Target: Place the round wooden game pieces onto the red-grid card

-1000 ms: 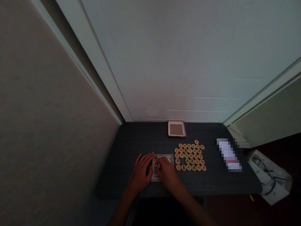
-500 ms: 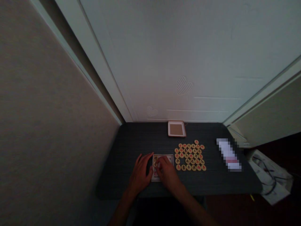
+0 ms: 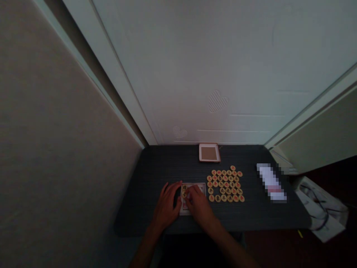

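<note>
A shallow white box (image 3: 181,213) lies on the dark table in front of me, with a couple of round wooden Chinese chess pieces (image 3: 184,188) at its upper left. My left hand (image 3: 166,203) rests along the box's left side, fingers spread and thumb by the rim. Over the box, my right hand (image 3: 198,204) has its fingertips pinched on a Chinese chess piece (image 3: 184,194), which they partly cover. The hand hides much of the box's inside. Right of the box, several more round pieces (image 3: 227,184) with red or black characters lie flat in rough rows.
A box lid (image 3: 209,153) with a brown inside lies at the table's (image 3: 158,160) back edge, near the white panel. A blurred-out pale object (image 3: 272,182) is on the right side. Past the right edge stands a white container (image 3: 320,208) with dark cables.
My right fingers have shifted very slightly over the box, and a little more of the piece beneath them shows. The left hand and the rows of pieces stay put.
</note>
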A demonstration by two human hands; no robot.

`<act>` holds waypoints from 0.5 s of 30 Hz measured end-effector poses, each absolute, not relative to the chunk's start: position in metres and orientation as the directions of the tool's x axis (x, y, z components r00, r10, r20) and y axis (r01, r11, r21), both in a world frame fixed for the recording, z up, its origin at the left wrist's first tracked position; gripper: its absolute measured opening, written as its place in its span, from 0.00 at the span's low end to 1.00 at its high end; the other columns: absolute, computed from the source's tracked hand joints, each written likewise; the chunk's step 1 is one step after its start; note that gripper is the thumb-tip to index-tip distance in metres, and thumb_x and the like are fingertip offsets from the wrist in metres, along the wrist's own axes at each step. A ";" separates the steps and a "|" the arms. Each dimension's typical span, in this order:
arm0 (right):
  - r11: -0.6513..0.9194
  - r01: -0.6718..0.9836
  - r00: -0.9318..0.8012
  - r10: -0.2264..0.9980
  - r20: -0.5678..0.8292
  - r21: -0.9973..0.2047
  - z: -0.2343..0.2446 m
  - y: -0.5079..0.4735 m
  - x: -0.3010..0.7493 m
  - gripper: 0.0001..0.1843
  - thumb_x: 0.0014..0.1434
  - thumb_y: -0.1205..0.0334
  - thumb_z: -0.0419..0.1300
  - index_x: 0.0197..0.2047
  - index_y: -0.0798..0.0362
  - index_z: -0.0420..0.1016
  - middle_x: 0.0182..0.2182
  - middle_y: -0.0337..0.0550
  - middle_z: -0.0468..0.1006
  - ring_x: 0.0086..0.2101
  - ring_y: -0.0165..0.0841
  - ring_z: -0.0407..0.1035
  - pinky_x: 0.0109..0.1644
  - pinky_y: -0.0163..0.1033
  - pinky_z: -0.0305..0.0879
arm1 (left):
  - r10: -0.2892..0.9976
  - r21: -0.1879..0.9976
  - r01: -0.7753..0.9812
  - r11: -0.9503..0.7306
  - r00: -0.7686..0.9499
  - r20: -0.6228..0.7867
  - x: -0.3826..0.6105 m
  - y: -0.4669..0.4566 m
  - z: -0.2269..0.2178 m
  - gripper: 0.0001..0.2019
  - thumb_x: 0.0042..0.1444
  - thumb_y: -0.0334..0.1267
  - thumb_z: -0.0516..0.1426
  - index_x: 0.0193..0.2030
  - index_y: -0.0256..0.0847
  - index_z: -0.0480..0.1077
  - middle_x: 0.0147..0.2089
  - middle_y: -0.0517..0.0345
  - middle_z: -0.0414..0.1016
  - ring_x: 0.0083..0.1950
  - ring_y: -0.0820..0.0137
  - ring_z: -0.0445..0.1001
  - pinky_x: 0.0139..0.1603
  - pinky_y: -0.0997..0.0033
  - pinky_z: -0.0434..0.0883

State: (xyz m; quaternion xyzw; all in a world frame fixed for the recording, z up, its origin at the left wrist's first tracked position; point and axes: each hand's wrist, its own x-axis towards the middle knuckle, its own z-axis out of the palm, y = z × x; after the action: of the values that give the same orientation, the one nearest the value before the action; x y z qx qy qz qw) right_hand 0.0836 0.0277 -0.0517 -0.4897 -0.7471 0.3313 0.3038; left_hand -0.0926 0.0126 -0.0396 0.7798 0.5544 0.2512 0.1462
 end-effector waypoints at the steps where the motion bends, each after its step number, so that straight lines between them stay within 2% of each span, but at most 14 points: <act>1: 0.301 0.530 -0.335 0.933 0.131 -0.793 -0.052 0.028 0.083 0.16 0.57 0.78 0.57 0.45 0.50 0.71 0.43 0.44 0.73 0.37 0.35 0.72 0.45 0.41 0.70 | 0.938 0.506 0.791 -0.344 0.258 0.233 -0.092 0.013 -0.039 0.26 0.63 0.29 0.50 0.67 0.46 0.58 0.67 0.51 0.70 0.67 0.60 0.68 0.73 0.41 0.54; 8: 0.320 0.533 -0.341 0.929 0.147 -0.784 -0.054 0.028 0.083 0.13 0.59 0.76 0.57 0.44 0.50 0.71 0.42 0.44 0.74 0.39 0.37 0.72 0.45 0.41 0.70 | 0.935 0.499 0.794 -0.348 0.258 0.241 -0.092 0.013 -0.041 0.25 0.63 0.30 0.50 0.67 0.45 0.59 0.66 0.50 0.70 0.67 0.60 0.68 0.73 0.40 0.55; 15: 0.325 0.505 -0.315 0.932 0.179 -0.799 -0.037 0.024 0.099 0.11 0.63 0.74 0.54 0.43 0.50 0.72 0.41 0.44 0.74 0.39 0.36 0.72 0.46 0.41 0.71 | 0.933 0.480 0.804 -0.352 0.264 0.243 -0.094 0.013 -0.042 0.24 0.64 0.31 0.50 0.66 0.45 0.59 0.66 0.52 0.70 0.67 0.61 0.68 0.73 0.43 0.56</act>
State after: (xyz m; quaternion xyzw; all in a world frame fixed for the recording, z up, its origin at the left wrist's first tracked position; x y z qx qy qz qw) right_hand 0.0985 0.0237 -0.0369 -0.4831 -0.7439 0.3229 0.3302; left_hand -0.0939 0.0130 -0.0417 0.7841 0.5538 0.2474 0.1313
